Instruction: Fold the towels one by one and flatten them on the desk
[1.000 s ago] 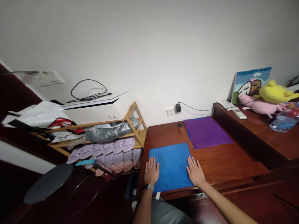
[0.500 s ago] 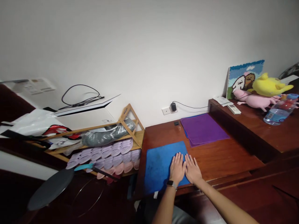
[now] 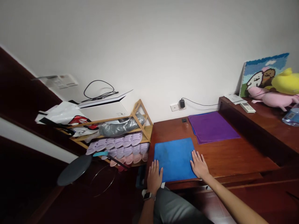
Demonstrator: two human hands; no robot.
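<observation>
A flat blue cloth [image 3: 175,159], roughly square with darker patches near its upper left, lies on the wooden desk. My left hand [image 3: 154,176], with a watch on its wrist, rests flat at the cloth's lower left edge, fingers stretched out. At the opposite side, my right hand [image 3: 199,165] lies with its fingers spread along the right edge, the fingertips by the cloth's border. A small white tag pokes out under the lower left corner, beside my left hand. Neither hand grips anything.
Behind the blue cloth lies a purple cloth [image 3: 213,127] with a blue layer beneath it. A raised shelf on the right bears a remote control [image 3: 248,107], plush toys and a bottle [image 3: 291,116]. A shoe rack [image 3: 147,133] with several slippers stands left of the desk [image 3: 167,129].
My hands have moved apart: the left has gone from the middle of the blue cloth to its lower left edge, while the right stays by the right edge. The view has shifted left.
</observation>
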